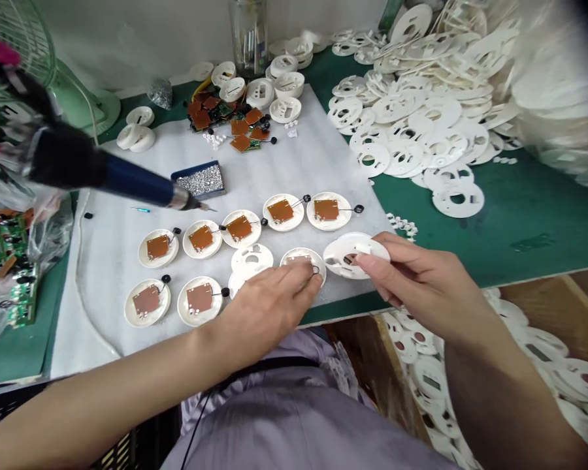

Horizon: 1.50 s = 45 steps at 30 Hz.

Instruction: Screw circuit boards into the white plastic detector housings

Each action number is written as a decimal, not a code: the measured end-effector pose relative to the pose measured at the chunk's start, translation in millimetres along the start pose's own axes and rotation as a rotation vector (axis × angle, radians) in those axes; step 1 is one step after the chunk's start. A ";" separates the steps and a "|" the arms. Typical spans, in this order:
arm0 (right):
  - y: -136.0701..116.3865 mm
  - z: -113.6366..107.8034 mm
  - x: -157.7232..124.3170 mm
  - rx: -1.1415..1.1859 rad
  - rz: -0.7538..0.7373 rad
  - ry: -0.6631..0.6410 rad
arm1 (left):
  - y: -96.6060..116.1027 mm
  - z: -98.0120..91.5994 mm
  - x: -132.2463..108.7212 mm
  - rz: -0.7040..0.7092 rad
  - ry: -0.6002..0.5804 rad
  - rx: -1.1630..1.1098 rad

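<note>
My right hand [411,274] grips a white round plastic cover [336,251] by its right edge, thumb on top. The cover has a central opening and is held tilted beside a white round dish [301,252]. Over that dish, my left hand [274,297] has its fingers bent and close together, near a thin dark wire. Whatever is in its fingertips is hidden. Partly under the left hand lies another white cover [249,258]. Several more white dishes, each with a brown circuit board [200,298] and a wired black round part [225,292], stand in two rows.
An electric screwdriver [137,179] hangs at left, its tip near a blue box of screws [198,179]. Loose circuit boards [242,130] lie behind. White discs [406,124] are heaped at right. A fan [78,98] and bagged boards [22,281] are at left.
</note>
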State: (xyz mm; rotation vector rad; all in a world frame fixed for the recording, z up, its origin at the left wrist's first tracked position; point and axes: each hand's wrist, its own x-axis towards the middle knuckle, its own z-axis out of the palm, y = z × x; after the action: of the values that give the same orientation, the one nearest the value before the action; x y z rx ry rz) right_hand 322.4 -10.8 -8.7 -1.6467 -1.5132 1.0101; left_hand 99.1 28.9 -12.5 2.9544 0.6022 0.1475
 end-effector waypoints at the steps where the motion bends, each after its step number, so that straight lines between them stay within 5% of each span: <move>1: 0.5 -0.7 -1.1 0.004 0.067 -0.007 | -2.7 -1.7 -0.3 -0.027 0.008 -0.095; 4: 2.4 -7.1 -6.0 0.015 0.234 -0.029 | -11.3 -8.3 -6.5 -0.103 0.103 -0.254; 8: -4.3 -4.2 -4.7 0.004 0.270 -0.105 | -17.0 -9.1 -12.8 -0.243 0.218 -0.178; 14: -13.0 31.4 11.3 -0.069 0.177 -0.272 | -11.0 5.6 -0.1 -0.240 0.246 -0.114; 21: -12.1 14.7 23.7 -0.374 -0.055 -0.291 | -7.4 2.8 -1.4 -0.275 0.276 -0.003; 31: -12.9 32.7 -9.6 -1.083 -0.465 0.031 | 11.8 2.8 -4.9 -0.103 0.135 0.092; 41: -35.0 37.9 5.8 -1.010 -0.204 -0.181 | -7.2 -1.8 16.2 -0.121 0.033 -0.270; 45: -30.3 8.9 2.0 -0.946 -0.203 -0.174 | -10.5 -14.9 -4.9 -0.010 0.125 -0.256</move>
State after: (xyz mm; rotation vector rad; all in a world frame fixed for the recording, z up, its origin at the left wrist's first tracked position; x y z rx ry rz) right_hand 300.2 -6.1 13.4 -1.9521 -2.4429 0.3076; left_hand 88.7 38.1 0.4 2.7089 0.5661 0.3806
